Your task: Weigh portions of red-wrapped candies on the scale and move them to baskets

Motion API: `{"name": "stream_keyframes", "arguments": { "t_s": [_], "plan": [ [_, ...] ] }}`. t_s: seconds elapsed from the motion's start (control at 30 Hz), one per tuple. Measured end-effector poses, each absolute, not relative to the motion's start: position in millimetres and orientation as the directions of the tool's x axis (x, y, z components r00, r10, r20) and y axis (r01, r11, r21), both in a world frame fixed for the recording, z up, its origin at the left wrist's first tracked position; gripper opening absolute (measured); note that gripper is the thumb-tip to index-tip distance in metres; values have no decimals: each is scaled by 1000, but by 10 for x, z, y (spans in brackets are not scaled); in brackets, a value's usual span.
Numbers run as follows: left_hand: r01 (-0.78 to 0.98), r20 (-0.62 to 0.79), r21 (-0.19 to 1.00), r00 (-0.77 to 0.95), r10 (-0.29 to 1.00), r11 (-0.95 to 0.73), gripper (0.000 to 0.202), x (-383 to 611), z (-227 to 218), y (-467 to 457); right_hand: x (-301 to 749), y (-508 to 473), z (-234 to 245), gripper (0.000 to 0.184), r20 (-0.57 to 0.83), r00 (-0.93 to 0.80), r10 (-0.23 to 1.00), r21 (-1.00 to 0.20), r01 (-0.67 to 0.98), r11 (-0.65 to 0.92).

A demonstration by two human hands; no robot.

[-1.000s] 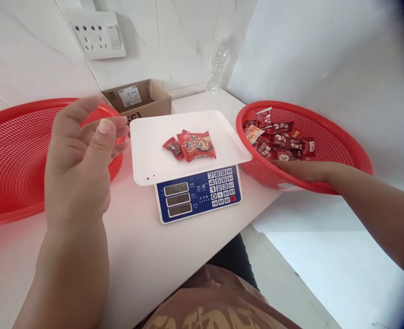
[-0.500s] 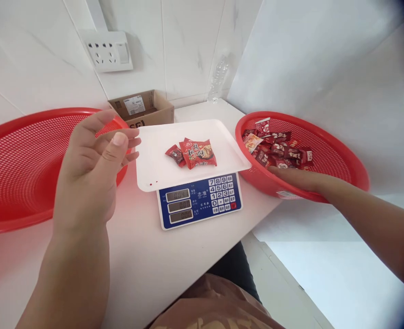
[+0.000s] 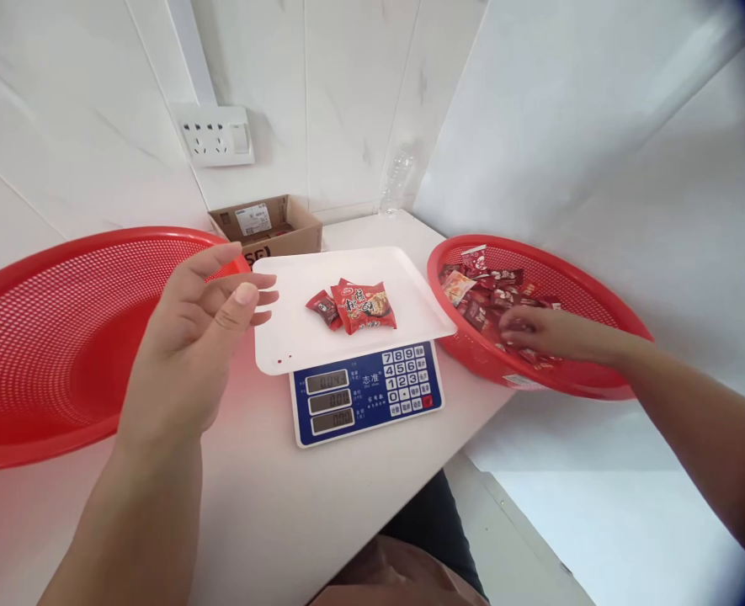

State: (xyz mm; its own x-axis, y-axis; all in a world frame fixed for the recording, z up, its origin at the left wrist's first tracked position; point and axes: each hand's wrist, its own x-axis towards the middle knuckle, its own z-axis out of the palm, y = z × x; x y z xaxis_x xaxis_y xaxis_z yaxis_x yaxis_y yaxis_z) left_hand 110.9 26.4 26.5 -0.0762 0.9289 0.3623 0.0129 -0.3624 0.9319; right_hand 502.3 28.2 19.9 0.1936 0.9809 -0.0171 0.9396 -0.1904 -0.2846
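Observation:
My left hand [image 3: 199, 337] is raised at the left edge of the scale's white tray [image 3: 410, 278], fingers apart and holding nothing. On the tray lie a larger red snack packet [image 3: 369, 307] and a smaller dark red packet [image 3: 325, 309], side by side and touching. Below the tray shows the blue panel of the digital scale [image 3: 372, 379], its displays lit with digits. My right hand [image 3: 545, 330] is over the right red basket [image 3: 625, 337], fingers curled together above the wrapped snacks [image 3: 482, 290]. Whatever may be between those fingers is hidden.
Another red mesh basket [image 3: 44, 295] stands at the left. An open cardboard box [image 3: 284, 238] and a clear plastic bottle [image 3: 398, 178] are at the back by the wall, under a socket panel [image 3: 214, 136]. The white table [image 3: 252, 505] ends in a slanting front edge.
My right hand has lifted from among the snacks, and its fingers now show curled above them. My left hand stays open beside the tray. The view has tilted slightly upward.

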Motion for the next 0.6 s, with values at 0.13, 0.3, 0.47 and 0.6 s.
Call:
{"name": "stream_keyframes", "arguments": {
  "t_s": [0.13,0.3,0.47,0.6],
  "plan": [
    [66,338,940,-45,940,-335,35,1125,241,257,4694,285,495,25,-47,197,979,-448,872,-197],
    [157,326,933,10,945,-324,37,1134,237,223,4062,291,545,25,30,-210,977,-594,783,187],
    [226,317,918,75,946,-325,43,1156,264,186,3551,425,350,39,59,-458,887,-673,638,374],
    [255,315,909,96,944,-329,46,1163,290,166,3277,527,231,46,132,-498,857,-631,624,460]
  ]
}}
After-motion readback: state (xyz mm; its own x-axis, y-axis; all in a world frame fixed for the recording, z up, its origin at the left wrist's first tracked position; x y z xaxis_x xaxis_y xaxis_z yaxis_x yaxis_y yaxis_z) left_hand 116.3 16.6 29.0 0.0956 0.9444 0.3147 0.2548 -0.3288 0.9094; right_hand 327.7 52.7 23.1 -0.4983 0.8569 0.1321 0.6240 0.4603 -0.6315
